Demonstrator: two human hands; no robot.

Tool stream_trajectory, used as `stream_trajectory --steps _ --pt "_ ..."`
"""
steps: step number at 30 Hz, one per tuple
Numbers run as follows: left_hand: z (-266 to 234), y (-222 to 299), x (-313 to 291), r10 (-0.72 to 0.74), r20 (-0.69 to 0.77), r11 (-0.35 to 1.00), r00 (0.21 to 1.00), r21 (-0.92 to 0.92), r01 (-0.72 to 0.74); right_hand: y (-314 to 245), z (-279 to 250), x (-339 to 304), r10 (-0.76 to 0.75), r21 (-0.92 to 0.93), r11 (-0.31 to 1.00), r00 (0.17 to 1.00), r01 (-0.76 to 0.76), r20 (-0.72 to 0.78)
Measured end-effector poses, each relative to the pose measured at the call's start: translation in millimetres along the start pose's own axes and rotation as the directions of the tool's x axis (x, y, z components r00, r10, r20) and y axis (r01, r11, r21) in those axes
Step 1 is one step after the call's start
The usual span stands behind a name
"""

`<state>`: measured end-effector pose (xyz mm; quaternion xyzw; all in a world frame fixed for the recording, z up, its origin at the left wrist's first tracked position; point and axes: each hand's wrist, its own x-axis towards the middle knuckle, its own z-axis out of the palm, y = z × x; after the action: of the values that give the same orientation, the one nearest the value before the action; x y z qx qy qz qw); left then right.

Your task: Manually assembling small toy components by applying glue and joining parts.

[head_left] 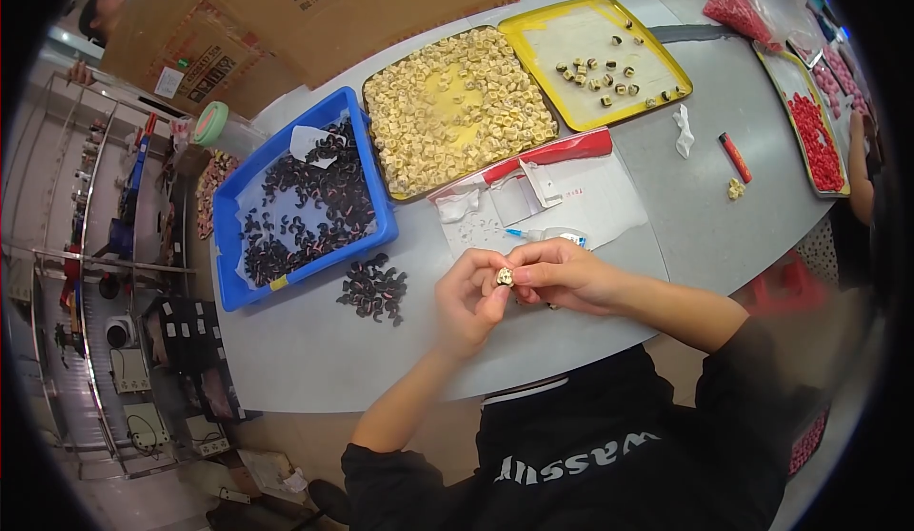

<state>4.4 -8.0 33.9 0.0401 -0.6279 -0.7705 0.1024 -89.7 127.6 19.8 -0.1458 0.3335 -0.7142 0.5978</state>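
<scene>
My left hand (466, 304) and my right hand (576, 276) meet over the near part of the table. Between their fingertips they pinch a small cream-coloured piece with a dark part (506, 276); its exact kind is too small to tell. Just beyond the right hand lies a glue bottle with a blue nozzle (519, 233), on a white sheet (609, 198). Left of my hands is a small heap of black curved pieces (373, 288). Another small dark-and-cream piece, partly hidden, lies beneath the right hand.
A blue tray (386, 222) holds many black curved pieces. Beyond it, one tray holds many cream pieces (409, 93); a yellow tray (678, 55) holds several cream-and-black ones. A red marker-like stick (735, 158) and crumpled tissue (684, 131) lie right. Cardboard boxes (352, 17) stand behind. Other people sit nearby.
</scene>
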Motion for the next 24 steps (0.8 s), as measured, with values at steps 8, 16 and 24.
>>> stream_trajectory --steps 8,16,24 --pt "-4 -6 0 -0.01 -0.033 1.0 0.999 0.017 0.01 2 -2 1 0.018 -0.041 0.999 1.0 -0.018 -0.004" --pt "-5 -9 -3 -0.016 -0.032 0.999 0.999 0.033 0.017 3 -3 2 0.017 -0.09 0.996 1.0 -0.019 -0.026" --pt "-6 -7 -4 0.026 -0.033 0.993 0.999 0.112 -0.023 -21 3 -6 0.074 -0.352 0.93 0.992 -0.107 -0.106"
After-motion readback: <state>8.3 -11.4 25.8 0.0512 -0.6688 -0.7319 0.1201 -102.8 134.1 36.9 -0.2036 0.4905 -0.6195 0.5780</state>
